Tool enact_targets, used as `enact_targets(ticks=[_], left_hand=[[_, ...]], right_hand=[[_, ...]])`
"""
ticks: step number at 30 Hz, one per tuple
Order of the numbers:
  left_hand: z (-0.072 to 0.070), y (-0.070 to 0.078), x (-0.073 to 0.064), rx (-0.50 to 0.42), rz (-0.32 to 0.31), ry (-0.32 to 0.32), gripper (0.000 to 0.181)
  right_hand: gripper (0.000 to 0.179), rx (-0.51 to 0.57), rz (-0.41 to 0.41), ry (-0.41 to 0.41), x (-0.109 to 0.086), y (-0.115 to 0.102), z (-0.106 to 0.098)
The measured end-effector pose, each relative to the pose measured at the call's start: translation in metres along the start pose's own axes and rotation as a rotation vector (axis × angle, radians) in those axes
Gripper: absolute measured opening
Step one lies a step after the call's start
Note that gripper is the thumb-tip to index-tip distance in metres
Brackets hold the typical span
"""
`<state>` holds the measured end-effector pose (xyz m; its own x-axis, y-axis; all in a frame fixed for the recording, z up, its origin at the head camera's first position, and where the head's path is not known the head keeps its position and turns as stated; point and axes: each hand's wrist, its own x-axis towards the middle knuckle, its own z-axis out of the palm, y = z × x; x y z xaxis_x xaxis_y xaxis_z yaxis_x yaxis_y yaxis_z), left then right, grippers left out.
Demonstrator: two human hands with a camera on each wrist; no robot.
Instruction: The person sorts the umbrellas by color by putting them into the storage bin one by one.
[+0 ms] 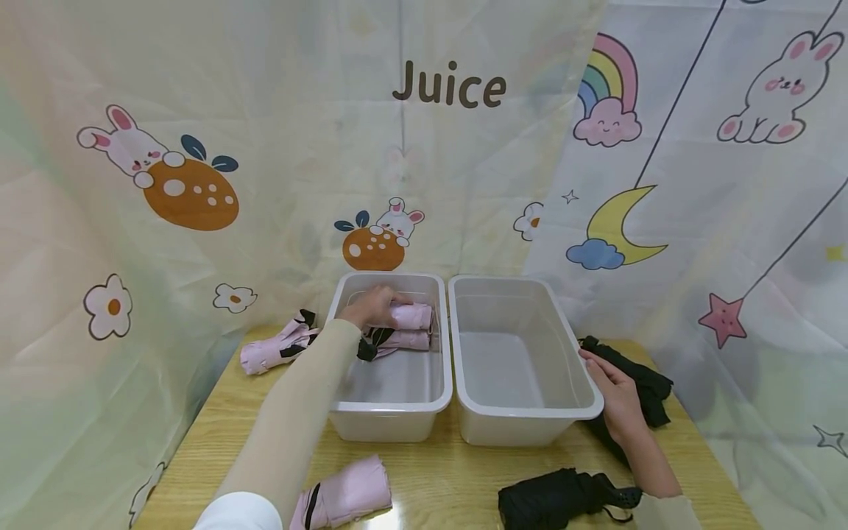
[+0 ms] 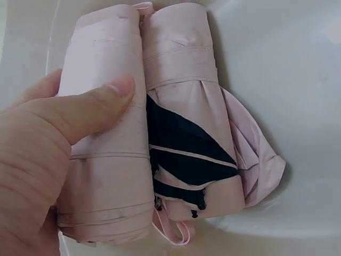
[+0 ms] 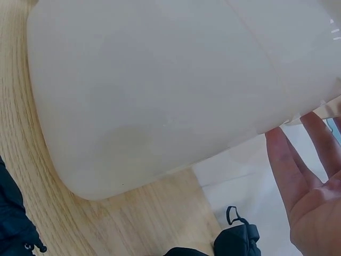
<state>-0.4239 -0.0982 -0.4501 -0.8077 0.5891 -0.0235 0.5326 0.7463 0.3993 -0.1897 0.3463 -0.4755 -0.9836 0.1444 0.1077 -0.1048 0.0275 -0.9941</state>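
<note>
Table (image 1: 437, 471); left hand (image 1: 375, 305) grips umbrella (image 1: 412, 317), room toward front bin rim (image 1: 391, 406).

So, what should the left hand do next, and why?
I'd guess the left hand should let its pink umbrella settle, then loosen its grip: that umbrella is inside the left bin, alongside another pink one.

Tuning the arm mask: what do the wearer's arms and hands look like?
Left sleeve: plain cream, reaching the wrist, white fabric farther up. Right sleeve: cream, only its end in view. Left hand and right hand: bare, no gloves.
</note>
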Motion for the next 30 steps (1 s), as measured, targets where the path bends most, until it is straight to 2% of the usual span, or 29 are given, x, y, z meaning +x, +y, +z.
enact_targets(ticks=[10,13,15,18,21,22,25,28,30], left_hand=[[-0.006,-0.001,-0.004,-0.083,-0.009,0.053,0.053],[-0.014,0.003,-0.008,-0.134,-0.021,0.056,0.048],[-0.024,0.009,-0.014,-0.206,-0.05,0.064,0.043],[-0.042,0.014,-0.028,-0.243,-0.076,0.093,0.036],[-0.06,0.013,-0.044,-0.207,-0.062,0.154,0.031],[-0.065,0.01,-0.05,-0.181,-0.046,0.181,0.031],[-0.081,0.0,-0.068,-0.177,-0.015,0.247,0.029],[-0.093,-0.016,-0.089,-0.2,0.017,0.285,0.028],[-0.098,-0.027,-0.105,-0.229,0.007,0.289,0.028]], right_hand=[[0.048,-0.019,0.008,-0.001,0.001,0.003,-0.001],[0.047,-0.026,0.016,-0.008,0.0,0.002,-0.002],[0.047,-0.03,0.008,-0.014,0.001,0.0,-0.003],[0.047,-0.026,-0.007,-0.023,0.004,0.0,-0.002],[0.044,-0.005,-0.009,-0.03,0.005,0.0,-0.002],[0.043,0.004,-0.007,-0.033,0.005,0.0,-0.002],[0.041,0.025,-0.001,-0.036,0.004,0.001,-0.002],[0.041,0.041,-0.001,-0.025,0.004,0.001,-0.003],[0.041,0.058,0.001,-0.018,0.003,0.001,-0.003]])
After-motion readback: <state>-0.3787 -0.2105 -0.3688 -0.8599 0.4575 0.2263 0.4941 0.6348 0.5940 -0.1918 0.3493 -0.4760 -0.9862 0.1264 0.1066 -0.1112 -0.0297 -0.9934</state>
